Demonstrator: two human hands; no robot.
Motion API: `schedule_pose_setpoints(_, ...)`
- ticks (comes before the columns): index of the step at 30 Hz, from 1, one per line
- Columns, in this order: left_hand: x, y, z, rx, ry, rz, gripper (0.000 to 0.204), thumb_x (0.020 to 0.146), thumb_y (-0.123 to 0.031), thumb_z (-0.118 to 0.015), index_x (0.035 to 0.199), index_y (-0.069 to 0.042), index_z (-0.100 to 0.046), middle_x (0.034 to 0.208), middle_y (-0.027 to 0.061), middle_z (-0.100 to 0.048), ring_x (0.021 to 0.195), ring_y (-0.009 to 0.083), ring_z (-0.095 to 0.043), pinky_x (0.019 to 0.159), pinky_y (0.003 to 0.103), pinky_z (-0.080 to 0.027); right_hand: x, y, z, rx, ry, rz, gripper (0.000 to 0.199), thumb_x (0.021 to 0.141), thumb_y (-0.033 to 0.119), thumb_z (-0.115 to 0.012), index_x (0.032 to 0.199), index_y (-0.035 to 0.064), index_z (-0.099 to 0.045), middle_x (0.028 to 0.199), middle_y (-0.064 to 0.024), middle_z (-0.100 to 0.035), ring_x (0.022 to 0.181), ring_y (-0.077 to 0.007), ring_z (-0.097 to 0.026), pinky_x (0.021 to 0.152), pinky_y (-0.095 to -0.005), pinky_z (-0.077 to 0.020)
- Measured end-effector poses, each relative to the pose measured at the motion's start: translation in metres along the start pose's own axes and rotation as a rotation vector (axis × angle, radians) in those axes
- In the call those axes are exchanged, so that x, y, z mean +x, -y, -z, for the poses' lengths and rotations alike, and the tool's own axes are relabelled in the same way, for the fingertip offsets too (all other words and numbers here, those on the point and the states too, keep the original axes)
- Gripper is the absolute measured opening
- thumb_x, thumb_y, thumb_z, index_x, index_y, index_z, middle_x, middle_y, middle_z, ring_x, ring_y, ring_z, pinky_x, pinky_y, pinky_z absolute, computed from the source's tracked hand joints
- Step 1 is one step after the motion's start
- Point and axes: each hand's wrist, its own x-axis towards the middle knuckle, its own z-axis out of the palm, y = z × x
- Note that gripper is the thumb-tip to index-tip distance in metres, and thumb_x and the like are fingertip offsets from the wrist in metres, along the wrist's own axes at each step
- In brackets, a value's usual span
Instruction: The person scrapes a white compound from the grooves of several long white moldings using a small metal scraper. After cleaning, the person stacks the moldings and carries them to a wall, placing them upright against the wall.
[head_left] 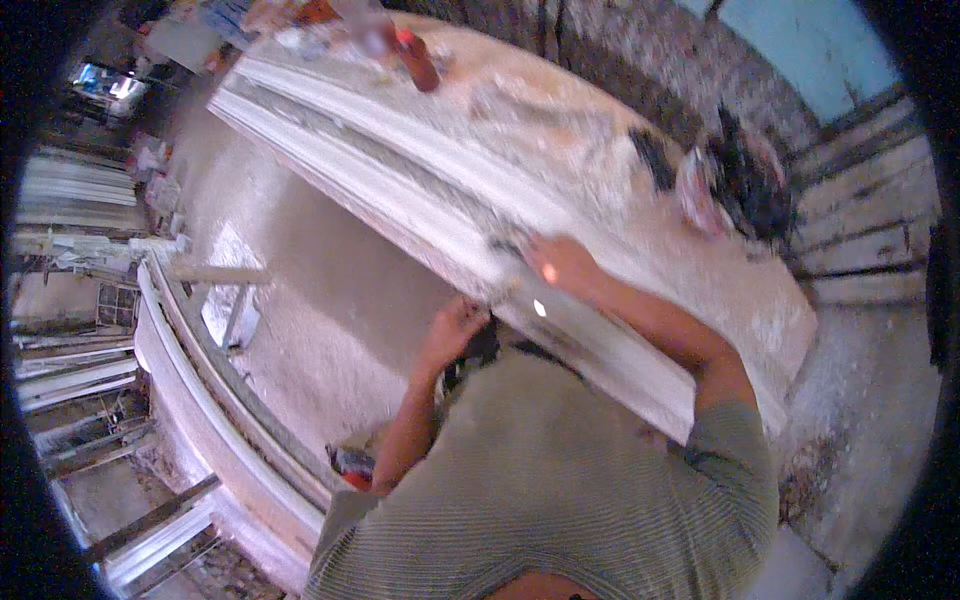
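White ridged strips (390,195): two long, straight lengths lying side by side, running from 10 o'clock to 4 o'clock about the picture's centre; I can't tell their material.
Pale tan, dusty desk (760,290): carries the strips, its bare part showing toward 3 o'clock.
Right hand (565,263): toward 2 o'clock, over the strips, fingers curled; a small dark-grey item (508,246) shows at the fingertips, but blur keeps me from telling whether the grip is grasping it.
Left hand (458,325): just off centre toward 7 o'clock, by the strips' near edge, fingers bent; I can't tell whether this grip is clenched, released or grasping anything.
Red-brown bottle with a red cap (420,65): between 11 and 12 o'clock, beyond the strips.
Dark shaggy bundle (745,185): at 2 o'clock, beyond the right hand.
Step in hand: I judge it close handwork on the strips' upper faces.
Next move: to me, it calls for light, level right-hand contact and a steady left hand.
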Motion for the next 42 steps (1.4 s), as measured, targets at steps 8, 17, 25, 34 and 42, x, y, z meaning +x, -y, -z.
schedule_pose_setpoints(8, 0.062, 0.062, 0.044, -0.179, 0.164, -0.08, 0.034, 0.089, -0.029, -0.069, 0.112, -0.004, -0.064, 0.089, 0.0105, -0.069, 0.082, 0.0196, -0.064, 0.076, 0.036, -0.051, 0.03, -0.02, -0.063, 0.264, 0.036, -0.079, 0.018, 0.087, 0.027, -0.057, 0.092, 0.0109, -0.062, 0.096, -0.0091, -0.058, 0.086, -0.0271, -0.064, 0.063, -0.0406, -0.0547)
schedule_pose_setpoints(17, 0.051, 0.036, 0.052, -0.05, 0.215, -0.036, 0.033, 0.089, -0.027, -0.07, 0.109, -0.002, -0.062, 0.085, 0.0087, -0.067, 0.078, 0.017, -0.061, 0.069, 0.033, -0.049, -0.015, 0.008, -0.018, -0.038, 0.181, -0.079, 0.02, 0.083, 0.027, -0.061, 0.095, 0.0118, -0.064, 0.099, -0.0106, -0.058, 0.086, -0.0294, -0.064, 0.068, -0.0424, -0.0555)
schedule_pose_setpoints(25, 0.032, 0.046, 0.032, -0.297, 0.144, 0.097, 0.03, 0.091, -0.026, -0.067, 0.116, -0.01, -0.06, 0.084, 0.0028, -0.064, 0.069, 0.0109, -0.054, 0.059, 0.028, -0.044, 0.001, 0.026, 0.004, 0.289, 0.082, -0.26, 0.03, 0.082, 0.025, -0.065, 0.104, 0.0042, -0.065, 0.107, -0.0166, -0.06, 0.106, -0.0363, -0.058, 0.085, -0.0478, -0.0507)
schedule_pose_setpoints(34, 0.032, -0.028, -0.002, -0.778, 0.059, 0.091, 0.045, 0.096, -0.028, -0.057, 0.135, -0.017, -0.038, 0.089, 0.0018, -0.061, 0.065, 0.0093, -0.051, 0.05, 0.022, -0.039, -0.039, 0.081, 0.035, 0.663, -0.224, -0.317, 0.058, 0.09, 0.018, -0.056, 0.14, -0.0034, -0.033, 0.12, -0.0268, -0.043, 0.107, -0.0433, -0.052, 0.092, -0.0449, -0.0457)
schedule_pose_setpoints(42, 0.032, -0.045, -0.018, -0.683, -0.061, 0.075, 0.045, 0.098, -0.049, -0.047, 0.114, -0.01, -0.063, 0.099, 0.0037, -0.064, 0.084, 0.0146, -0.06, 0.071, 0.029, -0.048, -0.025, 0.089, 0.058, 0.555, 0.028, 0.002, 0.049, 0.088, 0.015, -0.055, 0.134, 0.0006, -0.045, 0.131, -0.0246, -0.045, 0.112, -0.0444, -0.051, 0.093, -0.0461, -0.0463)
